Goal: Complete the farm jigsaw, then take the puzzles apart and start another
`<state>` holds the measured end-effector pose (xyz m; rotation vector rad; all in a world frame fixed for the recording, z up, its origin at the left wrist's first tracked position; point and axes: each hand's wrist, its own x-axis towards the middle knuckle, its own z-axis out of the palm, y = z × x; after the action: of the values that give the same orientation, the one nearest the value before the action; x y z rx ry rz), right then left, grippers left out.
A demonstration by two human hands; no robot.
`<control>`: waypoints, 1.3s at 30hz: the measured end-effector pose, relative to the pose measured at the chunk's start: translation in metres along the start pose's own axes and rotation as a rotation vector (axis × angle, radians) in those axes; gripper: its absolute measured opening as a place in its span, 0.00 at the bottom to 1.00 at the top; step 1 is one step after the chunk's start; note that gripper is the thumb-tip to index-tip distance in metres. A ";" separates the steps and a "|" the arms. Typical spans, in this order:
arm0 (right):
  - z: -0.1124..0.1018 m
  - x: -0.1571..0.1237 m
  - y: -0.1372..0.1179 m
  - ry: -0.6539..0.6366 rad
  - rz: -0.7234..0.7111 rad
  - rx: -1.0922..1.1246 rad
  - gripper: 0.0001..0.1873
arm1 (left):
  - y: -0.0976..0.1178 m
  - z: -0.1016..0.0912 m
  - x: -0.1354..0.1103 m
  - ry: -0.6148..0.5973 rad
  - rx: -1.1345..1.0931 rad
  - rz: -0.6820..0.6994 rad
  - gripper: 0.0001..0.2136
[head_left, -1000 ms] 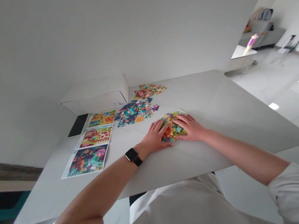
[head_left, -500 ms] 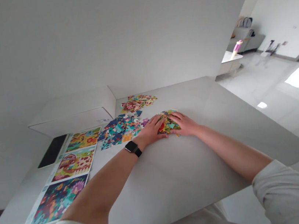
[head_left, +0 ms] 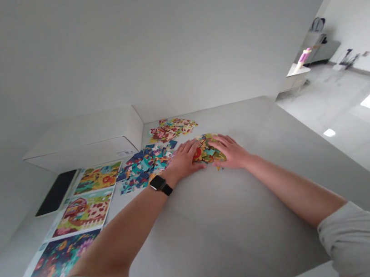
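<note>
A small heap of yellow, red and green puzzle pieces lies on the white table. My left hand, with a black watch on its wrist, rests flat against the heap's left side, fingers stretched out. Flat against the right side lies my right hand, fingers also extended. Both hands cup the heap between them. A blue and teal pile of pieces sits just left of my left hand.
A pink and red pile of pieces lies farther back. Three printed picture sheets lie in a row along the left. A white box and a black phone are at the back left. The wall runs behind.
The head has moved closer over the table, so the view shifted. Both hands have stayed pressed around the yellow heap, squeezing it slightly tighter.
</note>
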<state>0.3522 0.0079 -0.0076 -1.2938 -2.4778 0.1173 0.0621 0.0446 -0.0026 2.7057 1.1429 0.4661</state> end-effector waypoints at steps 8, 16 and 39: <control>0.003 -0.024 0.015 -0.119 0.046 -0.060 0.61 | -0.049 -0.028 -0.037 -0.092 -0.001 -0.085 0.48; 0.007 -0.001 0.039 -0.124 0.023 -0.046 0.59 | -0.046 -0.020 -0.010 -0.078 0.018 -0.059 0.29; 0.007 0.015 0.068 0.018 0.062 0.090 0.45 | 0.012 0.017 0.060 0.123 0.027 -0.294 0.32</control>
<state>0.3944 0.0603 -0.0258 -1.3284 -2.3895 0.2290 0.1152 0.0787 -0.0028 2.4984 1.5589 0.5785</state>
